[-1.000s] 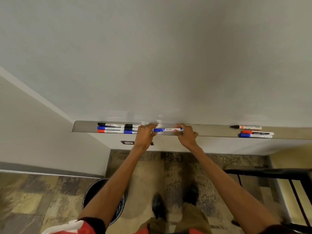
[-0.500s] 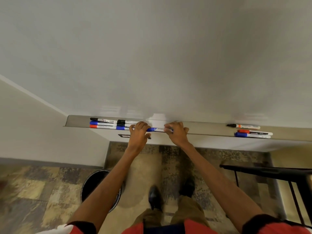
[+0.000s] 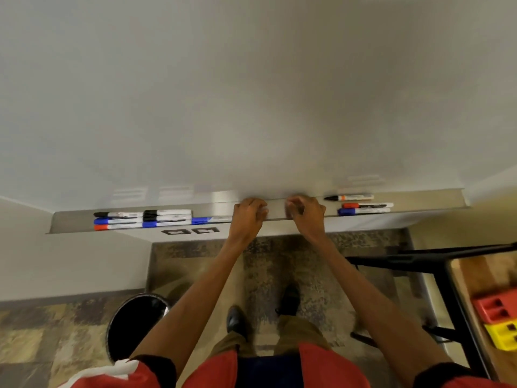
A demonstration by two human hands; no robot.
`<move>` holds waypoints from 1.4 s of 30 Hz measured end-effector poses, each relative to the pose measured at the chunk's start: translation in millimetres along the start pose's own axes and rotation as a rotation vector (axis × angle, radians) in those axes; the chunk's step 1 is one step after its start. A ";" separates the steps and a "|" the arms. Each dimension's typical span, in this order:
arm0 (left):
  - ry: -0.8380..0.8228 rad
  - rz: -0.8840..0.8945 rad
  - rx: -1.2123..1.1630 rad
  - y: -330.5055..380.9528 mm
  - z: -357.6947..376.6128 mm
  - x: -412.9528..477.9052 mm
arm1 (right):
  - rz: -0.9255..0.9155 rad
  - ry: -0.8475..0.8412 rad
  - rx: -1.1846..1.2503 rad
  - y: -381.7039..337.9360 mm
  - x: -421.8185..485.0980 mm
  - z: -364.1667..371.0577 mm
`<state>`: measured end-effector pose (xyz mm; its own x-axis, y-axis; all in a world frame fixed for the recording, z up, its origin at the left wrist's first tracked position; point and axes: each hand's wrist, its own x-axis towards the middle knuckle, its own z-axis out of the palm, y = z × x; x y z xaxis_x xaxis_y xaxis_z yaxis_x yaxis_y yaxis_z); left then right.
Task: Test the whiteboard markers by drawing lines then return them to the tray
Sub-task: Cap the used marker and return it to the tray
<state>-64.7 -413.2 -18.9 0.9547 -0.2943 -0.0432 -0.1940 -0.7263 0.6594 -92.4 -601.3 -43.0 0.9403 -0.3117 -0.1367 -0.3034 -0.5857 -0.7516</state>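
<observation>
1 blue marker point(image 3: 211, 220) beside left hand point(image 3: 249, 217), maybe in contact.

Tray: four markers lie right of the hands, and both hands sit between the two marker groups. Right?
No, the head view shows three there: black-tipped marker, red-capped marker, blue-capped marker. The left hand and right hand do sit at the tray between the groups.
</observation>
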 end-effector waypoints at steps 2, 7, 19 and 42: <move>-0.026 0.026 -0.003 22.9 18.8 7.7 | -0.001 0.060 0.005 15.4 -1.2 -23.4; -0.123 0.105 -0.026 76.9 64.7 22.0 | -0.017 0.226 -0.089 49.2 -5.5 -81.1; -0.127 0.219 0.129 138.6 127.6 34.6 | 0.056 0.264 -0.294 110.4 -3.8 -141.7; 0.065 0.277 0.331 126.1 129.4 28.8 | 0.138 0.310 0.117 90.1 -2.0 -118.8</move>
<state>-90.8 -593.7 -34.1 0.8667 -0.4741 0.1554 -0.4965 -0.7886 0.3628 -139.9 -742.4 -33.8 0.7944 -0.6050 -0.0533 -0.3879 -0.4378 -0.8111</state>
